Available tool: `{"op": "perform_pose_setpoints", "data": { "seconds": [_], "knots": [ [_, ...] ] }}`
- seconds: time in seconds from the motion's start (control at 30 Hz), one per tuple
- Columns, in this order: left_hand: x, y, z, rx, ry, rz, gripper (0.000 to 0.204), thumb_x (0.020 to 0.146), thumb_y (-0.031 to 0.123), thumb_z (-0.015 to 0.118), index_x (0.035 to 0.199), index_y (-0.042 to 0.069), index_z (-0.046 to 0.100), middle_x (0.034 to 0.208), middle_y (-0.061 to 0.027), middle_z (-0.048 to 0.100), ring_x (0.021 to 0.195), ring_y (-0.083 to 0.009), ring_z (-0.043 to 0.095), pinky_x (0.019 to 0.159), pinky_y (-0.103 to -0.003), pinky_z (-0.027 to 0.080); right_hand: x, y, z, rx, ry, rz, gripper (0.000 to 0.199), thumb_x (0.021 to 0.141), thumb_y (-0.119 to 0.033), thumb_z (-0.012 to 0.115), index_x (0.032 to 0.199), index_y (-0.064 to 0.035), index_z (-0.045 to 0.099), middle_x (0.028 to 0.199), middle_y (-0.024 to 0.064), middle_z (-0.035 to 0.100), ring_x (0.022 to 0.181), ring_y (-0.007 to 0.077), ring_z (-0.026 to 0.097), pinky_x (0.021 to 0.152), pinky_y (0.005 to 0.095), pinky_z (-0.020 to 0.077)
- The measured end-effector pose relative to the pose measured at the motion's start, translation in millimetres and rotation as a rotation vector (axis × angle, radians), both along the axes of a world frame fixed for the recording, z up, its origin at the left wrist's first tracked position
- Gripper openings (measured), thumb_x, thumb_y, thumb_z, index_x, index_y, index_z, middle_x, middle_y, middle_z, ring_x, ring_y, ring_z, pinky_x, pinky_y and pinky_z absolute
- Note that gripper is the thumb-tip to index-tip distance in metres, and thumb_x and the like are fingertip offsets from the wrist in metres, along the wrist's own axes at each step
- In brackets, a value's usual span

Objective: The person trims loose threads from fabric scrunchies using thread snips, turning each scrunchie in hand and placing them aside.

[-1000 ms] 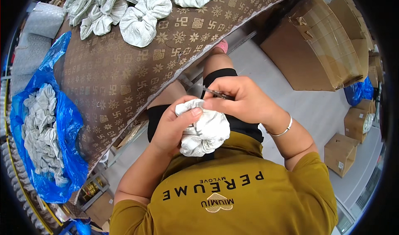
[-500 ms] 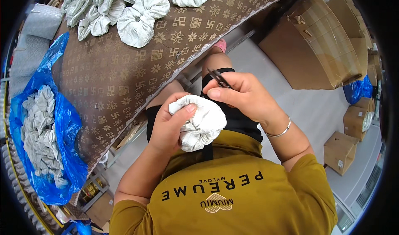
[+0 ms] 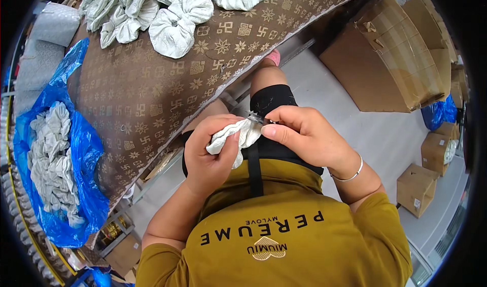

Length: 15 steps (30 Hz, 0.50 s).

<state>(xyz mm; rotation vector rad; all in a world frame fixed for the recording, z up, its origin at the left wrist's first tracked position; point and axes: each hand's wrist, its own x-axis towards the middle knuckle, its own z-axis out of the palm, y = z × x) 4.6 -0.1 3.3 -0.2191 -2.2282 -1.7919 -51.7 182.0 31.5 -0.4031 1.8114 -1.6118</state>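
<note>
Above my lap, my left hand (image 3: pixel 210 152) pinches a white fabric scrunchie (image 3: pixel 247 134), folded together between thumb and fingers. My right hand (image 3: pixel 317 140) is closed around small dark thread snips (image 3: pixel 257 118), partly covered by its fingers. Their metal tips are at the scrunchie's upper edge; whether the blades touch the fabric I cannot make out. More white scrunchies (image 3: pixel 175 30) lie heaped on the brown patterned tablecloth (image 3: pixel 162 84) in front of me.
A blue plastic bag (image 3: pixel 94 178) full of scrunchies (image 3: pixel 53 165) is at the left by the table. Bubble wrap (image 3: pixel 48 48) hangs behind it. On the right stand a large cardboard box (image 3: pixel 385 58), smaller cartons (image 3: pixel 417 188) and another blue bag (image 3: pixel 439 113).
My left hand has turned and folded the scrunchie. My right hand has come lower, bringing the snips to the scrunchie's edge.
</note>
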Motion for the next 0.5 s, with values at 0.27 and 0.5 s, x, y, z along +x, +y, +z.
{"op": "perform_pose_setpoints", "data": {
  "seconds": [0.27,0.5],
  "knots": [
    [-0.4,1.4,0.5,-0.093,0.050,0.035,0.018,0.071,-0.008,0.054,0.088,-0.002,0.051,0.088,-0.0137,0.057,0.080,-0.0209,0.057,0.071,-0.027,0.044,3.1,-5.9,-2.8,0.014,0.070,-0.017,0.019,0.082,-0.018,0.055,0.084,0.0011,0.056,0.061,-0.0031,0.046,0.058,0.0029,0.039,0.051,0.0189,0.0340],
    [-1.3,-1.0,-2.6,-0.049,0.039,0.026,0.019,0.070,-0.008,0.054,0.088,-0.001,0.051,0.087,-0.0134,0.057,0.080,-0.0217,0.057,0.071,-0.028,0.045,0.6,-3.1,-5.3,-0.050,0.084,-0.115,0.018,0.082,-0.016,0.055,0.084,0.0019,0.056,0.064,-0.0039,0.048,0.061,0.0028,0.040,0.053,0.0186,0.0344]
  ]
}}
